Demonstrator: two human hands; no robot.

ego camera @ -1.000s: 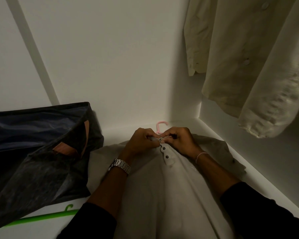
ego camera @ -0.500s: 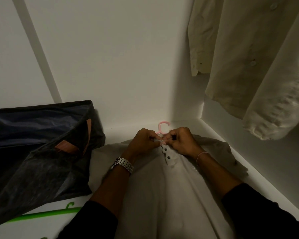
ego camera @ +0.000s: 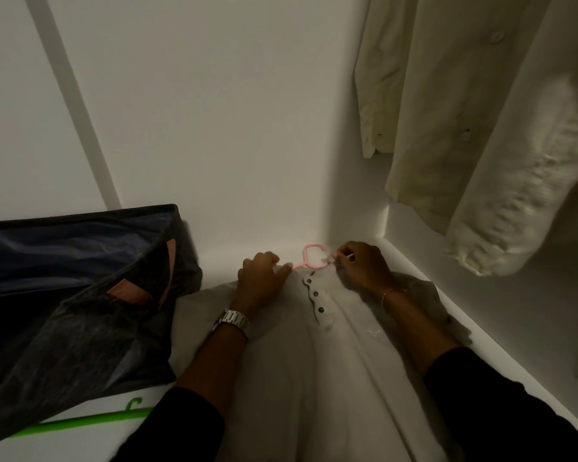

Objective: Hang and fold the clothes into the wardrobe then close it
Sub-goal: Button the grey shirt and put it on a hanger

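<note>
A beige polo shirt (ego camera: 314, 368) lies flat on the white wardrobe floor (ego camera: 447, 328), its buttoned placket facing up. A pink hanger (ego camera: 309, 258) sits inside it, only its hook showing beyond the neck. My left hand (ego camera: 261, 278) pinches the collar on the left of the placket. My right hand (ego camera: 364, 268) pinches the collar on the right, near the hook. The two hands are apart, with the placket between them.
A dark fabric storage box (ego camera: 70, 295) stands at the left, touching the shirt. A green hanger (ego camera: 90, 420) lies on the floor in front of it. A cream shirt (ego camera: 474, 128) hangs at the upper right, its sleeve reaching low over the right wall.
My hands were together at the top button; now they have moved apart to either side of the collar, and more of the pink hook shows.
</note>
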